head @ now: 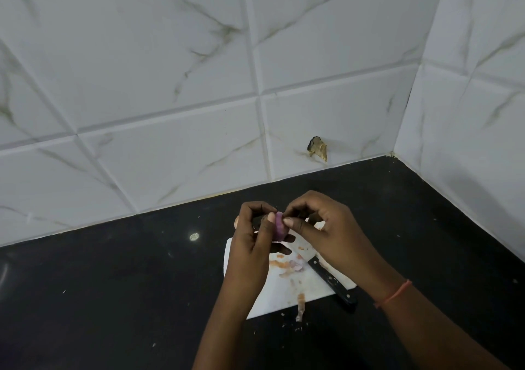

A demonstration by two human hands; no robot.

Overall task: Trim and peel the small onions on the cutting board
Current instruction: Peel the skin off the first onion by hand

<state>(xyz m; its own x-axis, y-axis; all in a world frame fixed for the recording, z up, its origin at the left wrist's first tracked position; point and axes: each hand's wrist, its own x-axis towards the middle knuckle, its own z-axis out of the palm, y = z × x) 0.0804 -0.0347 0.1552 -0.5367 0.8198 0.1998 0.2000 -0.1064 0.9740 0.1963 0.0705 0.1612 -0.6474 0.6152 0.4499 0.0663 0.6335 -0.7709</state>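
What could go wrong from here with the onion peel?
1. Both hands, left hand and right hand, pinch the small onion in mid-air above the cutting board; it could slip and roll onto the countertop.
2. The knife lies under the right wrist, handle overhanging the board edge; a bump could knock it off.

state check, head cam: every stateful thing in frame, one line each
small onion: purple flesh bared, held above the board
left hand: grips the onion
right hand: pinches at the onion's top
knife: lying on the board, unheld
cutting board: flat on counter, littered with peel scraps
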